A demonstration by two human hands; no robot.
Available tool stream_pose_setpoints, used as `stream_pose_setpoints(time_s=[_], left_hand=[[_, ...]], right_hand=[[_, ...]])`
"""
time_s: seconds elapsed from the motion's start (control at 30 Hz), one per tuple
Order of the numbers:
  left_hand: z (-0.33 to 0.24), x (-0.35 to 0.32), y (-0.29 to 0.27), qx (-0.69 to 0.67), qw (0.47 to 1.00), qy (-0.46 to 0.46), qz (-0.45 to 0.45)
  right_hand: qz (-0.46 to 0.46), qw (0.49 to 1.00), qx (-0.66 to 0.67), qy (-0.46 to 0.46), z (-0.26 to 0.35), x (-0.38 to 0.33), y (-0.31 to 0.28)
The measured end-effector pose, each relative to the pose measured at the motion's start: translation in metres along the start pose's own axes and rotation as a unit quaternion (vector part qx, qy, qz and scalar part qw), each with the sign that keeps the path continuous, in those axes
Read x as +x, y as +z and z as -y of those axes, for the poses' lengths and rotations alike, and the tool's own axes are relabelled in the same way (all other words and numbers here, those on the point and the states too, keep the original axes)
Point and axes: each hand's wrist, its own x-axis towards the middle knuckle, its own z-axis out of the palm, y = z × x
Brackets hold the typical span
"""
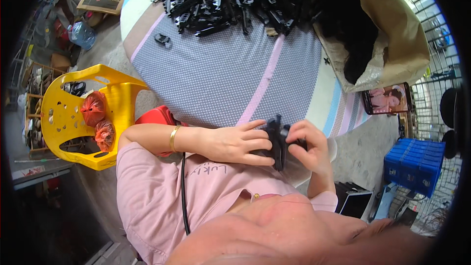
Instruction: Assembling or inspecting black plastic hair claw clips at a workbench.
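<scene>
In front of my chest, near the table's edge, my left hand (238,145) is closed round a dark, narrow black plastic part (278,142). My right hand (311,147) is at the part's right side, thumb and fingers curled in a pinch; what exactly lies between its fingertips is hard to make out. A large heap of similar black plastic parts (225,5) covers the far side of the cloth-covered table (211,78). One loose black piece (163,40) lies apart on the cloth at the left.
An open brown sack (407,44) with a black mass inside stands at the table's right. Below it are a lit phone (387,99) and a blue crate (414,167). At the left, a yellow chair (125,103) bears red plastic bags (93,108). A black cable (183,191) hangs across my shirt.
</scene>
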Motion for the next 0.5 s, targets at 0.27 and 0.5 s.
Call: stream_pose_setpoints(time_s=[0.27,0.5], left_hand=[[0.051,-0.024,-0.056,0.125,0.940,-0.309,-0.079],[0.148,0.028,-0.045,0.254,0.888,-0.377,-0.069]], right_hand=[[0.344,0.923,0.164,-0.059,-0.004,0.017,-0.018],[0.509,0.800,0.274,-0.160,0.014,0.058,-0.003]])
